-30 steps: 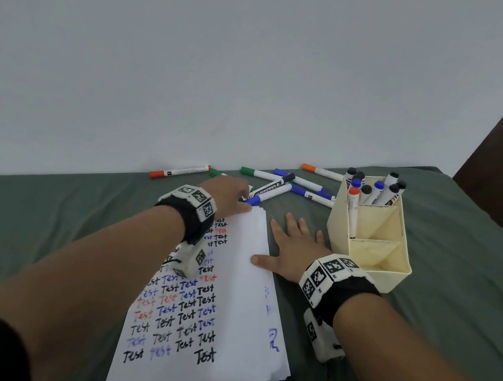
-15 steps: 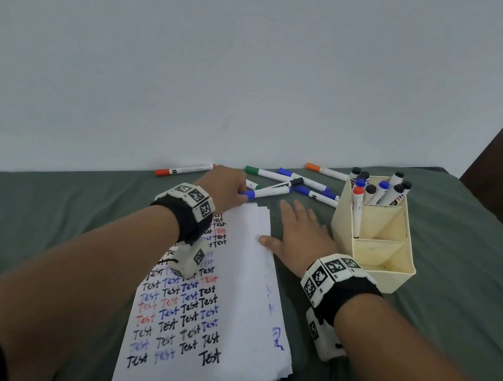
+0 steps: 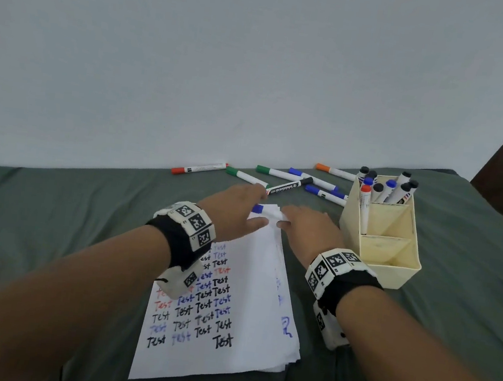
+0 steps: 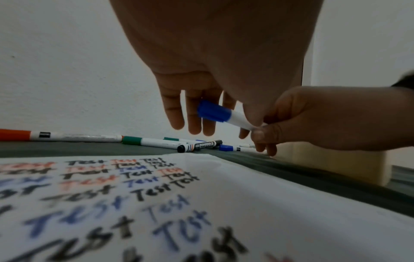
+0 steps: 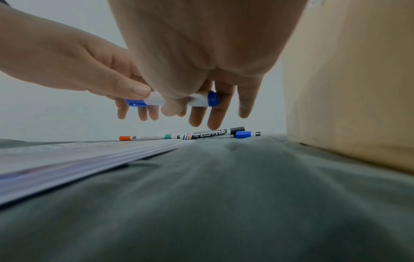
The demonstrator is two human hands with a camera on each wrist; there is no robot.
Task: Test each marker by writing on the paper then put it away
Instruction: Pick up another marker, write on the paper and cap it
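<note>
A: Where's the blue marker (image 4: 224,116)?

B: Above the paper's (image 3: 250,300) far edge; left hand (image 3: 235,212) & right hand (image 3: 308,228) both pinching it.

A: Cap on?

B: Yes, left end. Barrel's mostly hidden by right thumb. Holder (image 3: 394,247) is standing right, prob. untouched.

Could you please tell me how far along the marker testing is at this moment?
Done: the paper carries many written "Test" words, and the holder already contains several capped markers. In hand: the left hand and right hand together hold a blue marker, cap on. Left: about seven markers lie loose by the wall, among them the black marker.
</note>
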